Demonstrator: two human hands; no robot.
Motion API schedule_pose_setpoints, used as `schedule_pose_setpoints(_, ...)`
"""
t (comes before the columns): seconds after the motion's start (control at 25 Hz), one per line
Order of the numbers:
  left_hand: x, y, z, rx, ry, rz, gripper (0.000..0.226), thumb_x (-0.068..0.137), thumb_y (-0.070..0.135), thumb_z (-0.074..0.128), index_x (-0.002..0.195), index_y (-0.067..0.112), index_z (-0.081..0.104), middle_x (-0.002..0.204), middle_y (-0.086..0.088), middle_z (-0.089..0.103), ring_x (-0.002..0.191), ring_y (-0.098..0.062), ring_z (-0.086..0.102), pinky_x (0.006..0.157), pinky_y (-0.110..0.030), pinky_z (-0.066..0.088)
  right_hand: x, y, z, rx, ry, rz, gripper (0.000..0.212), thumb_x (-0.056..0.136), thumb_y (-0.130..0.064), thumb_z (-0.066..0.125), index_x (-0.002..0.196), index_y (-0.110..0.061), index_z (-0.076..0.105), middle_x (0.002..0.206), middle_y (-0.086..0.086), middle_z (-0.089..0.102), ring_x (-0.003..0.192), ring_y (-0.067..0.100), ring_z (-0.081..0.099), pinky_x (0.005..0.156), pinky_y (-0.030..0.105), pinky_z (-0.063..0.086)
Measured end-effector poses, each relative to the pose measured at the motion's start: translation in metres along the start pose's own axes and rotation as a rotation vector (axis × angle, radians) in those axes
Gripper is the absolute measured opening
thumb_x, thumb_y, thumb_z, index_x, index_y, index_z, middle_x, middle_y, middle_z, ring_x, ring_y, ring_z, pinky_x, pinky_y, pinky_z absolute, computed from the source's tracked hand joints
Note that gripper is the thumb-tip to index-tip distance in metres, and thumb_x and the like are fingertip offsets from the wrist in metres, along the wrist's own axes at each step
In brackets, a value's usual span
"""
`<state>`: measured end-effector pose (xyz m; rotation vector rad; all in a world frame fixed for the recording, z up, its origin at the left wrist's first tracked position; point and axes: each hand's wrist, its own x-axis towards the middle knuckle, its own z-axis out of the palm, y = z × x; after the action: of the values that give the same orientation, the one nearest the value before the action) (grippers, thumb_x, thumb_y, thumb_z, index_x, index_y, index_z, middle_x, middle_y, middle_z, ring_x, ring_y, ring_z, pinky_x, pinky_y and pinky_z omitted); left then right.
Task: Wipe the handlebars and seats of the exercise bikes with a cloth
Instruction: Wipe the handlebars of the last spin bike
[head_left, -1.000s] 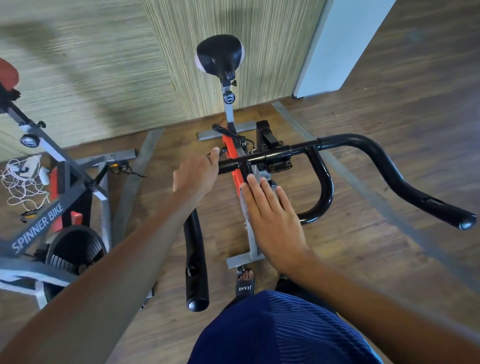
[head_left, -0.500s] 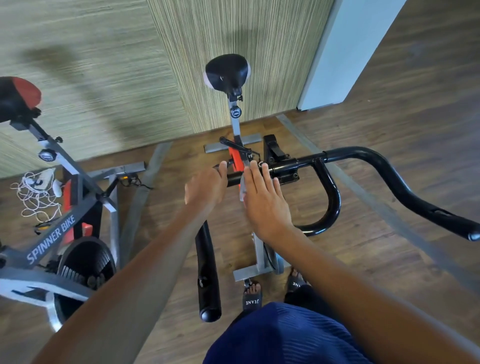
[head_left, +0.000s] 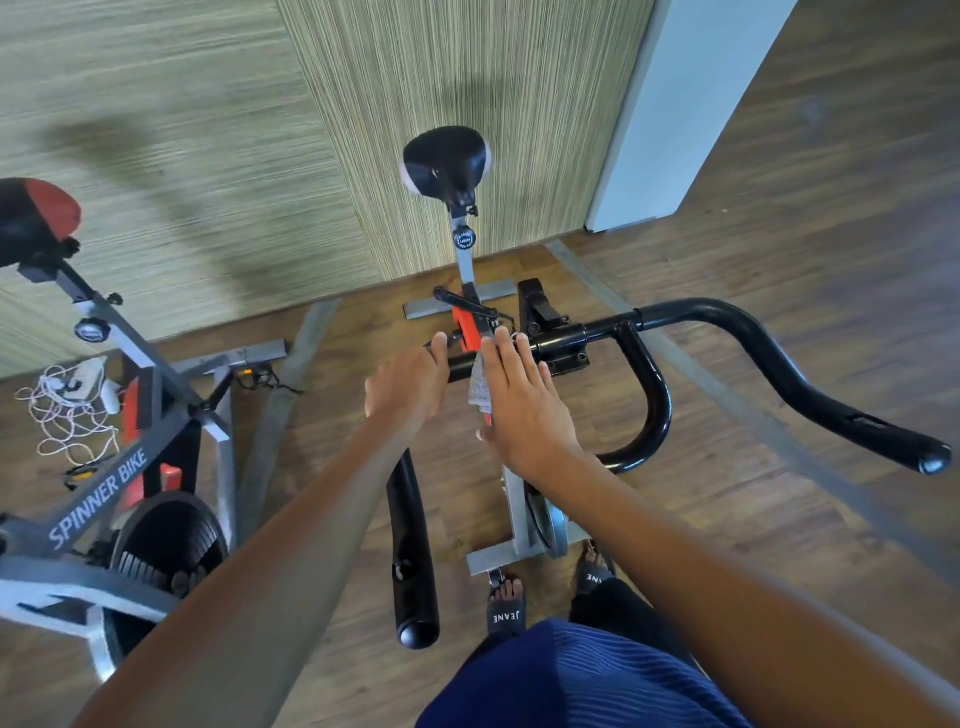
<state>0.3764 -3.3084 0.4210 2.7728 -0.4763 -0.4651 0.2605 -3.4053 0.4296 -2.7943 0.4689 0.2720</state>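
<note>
A black handlebar (head_left: 727, 317) of the exercise bike spans the middle of the view, with its black seat (head_left: 447, 161) beyond it near the wall. My left hand (head_left: 408, 387) grips the handlebar at its left bend, thumb on top. My right hand (head_left: 524, 400) lies flat with straight fingers across the bar's centre, pressing a grey cloth (head_left: 480, 387) against it. Only the cloth's left edge shows beside my palm. The handlebar's left end (head_left: 413, 545) points back toward me.
A second bike marked SPINNER BIKE (head_left: 104, 467) stands at the left with a red and black seat (head_left: 36, 218). White cables and a charger (head_left: 67, 400) lie on the wooden floor behind it. My sandalled feet (head_left: 506, 603) stand by the bike's front foot.
My right hand has slid forward from below the bar onto the bar's centre, and the grey cloth now shows beside it. My left hand keeps its grip on the bar.
</note>
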Motion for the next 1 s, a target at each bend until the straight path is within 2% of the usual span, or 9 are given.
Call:
schedule_pose_setpoints(0.12,-0.002,0.003,-0.003,-0.01,-0.006,-0.02,0.066,0.106,0.047,0.013,0.065,0.012,0.051,0.065,-0.004,0.054,0.066,-0.025,0.049,0.069,-0.038,0.036,-0.021,0.009,-0.001,0.146,0.029,-0.014,0.092,0.098,-0.021,0.06,0.158,-0.012,-0.008,0.168,0.005,-0.008,0.155,0.024,-0.003,0.124,0.043,0.022)
schedule_pose_setpoints(0.2,-0.004,0.006,-0.005,-0.007,-0.006,-0.032,0.065,0.107,0.047,0.014,0.07,0.009,0.052,0.067,-0.005,0.054,0.062,-0.022,0.048,0.068,-0.037,0.035,-0.043,0.019,-0.009,0.205,0.016,-0.056,0.081,0.101,-0.023,0.055,0.16,-0.014,0.0,0.168,0.004,0.004,0.152,0.024,0.018,0.116,0.038,0.033)
schedule_pose_setpoints(0.28,-0.006,0.004,-0.006,-0.045,0.019,-0.058,0.061,0.106,0.048,0.017,0.076,0.009,0.054,0.072,-0.004,0.055,0.071,-0.026,0.054,0.073,-0.038,0.037,-0.049,0.031,-0.026,0.378,-0.069,-0.022,0.069,0.103,-0.026,0.05,0.16,-0.021,0.011,0.163,0.005,0.025,0.141,0.026,0.041,0.108,0.038,0.04)
schedule_pose_setpoints(0.36,-0.009,0.007,-0.006,-0.083,0.087,-0.043,0.047,0.105,0.044,0.026,0.088,0.014,0.058,0.087,-0.001,0.062,0.096,-0.03,0.059,0.087,-0.044,0.04,-0.051,0.045,-0.042,0.782,-0.088,0.098,0.05,0.104,-0.029,0.05,0.151,-0.028,0.035,0.141,0.005,0.056,0.122,0.022,0.058,0.103,0.037,0.047)
schedule_pose_setpoints(0.48,-0.024,0.038,-0.011,-0.244,0.203,0.049,0.025,0.101,0.035,0.045,0.114,0.022,0.062,0.121,0.0,0.059,0.122,-0.026,0.048,0.107,-0.047,0.032,-0.058,0.062,-0.063,1.486,0.013,0.332,0.022,0.103,-0.027,0.053,0.122,-0.021,0.063,0.117,0.006,0.071,0.106,0.021,0.069,0.091,0.032,0.054)
schedule_pose_setpoints(0.6,-0.063,0.099,-0.022,-0.487,0.248,0.399,0.013,0.097,0.021,0.058,0.104,0.016,0.067,0.1,0.008,0.058,0.106,-0.017,0.054,0.093,-0.03,0.039,-0.07,0.082,-0.075,1.969,0.08,0.433,0.032,0.103,-0.029,0.051,0.122,-0.006,0.065,0.115,0.013,0.073,0.105,0.024,0.07,0.092,0.035,0.054)
schedule_pose_setpoints(0.72,-0.094,0.148,-0.019,-0.529,0.153,0.639,0.011,0.096,0.019,0.059,0.1,0.016,0.069,0.09,0.01,0.057,0.088,-0.009,0.054,0.081,-0.025,0.043,-0.083,0.101,-0.083,2.19,0.115,0.414,0.042,0.105,-0.034,0.045,0.126,-0.002,0.063,0.119,0.018,0.07,0.105,0.025,0.069,0.09,0.036,0.053)
schedule_pose_setpoints(0.84,-0.105,0.176,-0.006,-0.469,0.034,0.648,0.021,0.097,0.027,0.06,0.113,0.019,0.068,0.097,0.008,0.058,0.096,-0.01,0.053,0.089,-0.027,0.045,-0.094,0.117,-0.088,2.206,0.132,0.42,0.05,0.103,-0.044,0.044,0.124,-0.005,0.066,0.116,0.016,0.071,0.1,0.024,0.072,0.079,0.032,0.058)
schedule_pose_setpoints(1.0,-0.115,0.198,0.006,-0.366,-0.13,0.636,0.059,0.09,0.048,0.066,0.14,0.019,0.055,0.125,0.006,0.053,0.121,-0.01,0.041,0.106,-0.023,0.031,-0.103,0.141,-0.097,2.213,0.14,0.359,0.074,0.097,-0.066,0.037,0.131,-0.005,0.063,0.13,0.018,0.065,0.122,0.029,0.062,0.107,0.042,0.045)
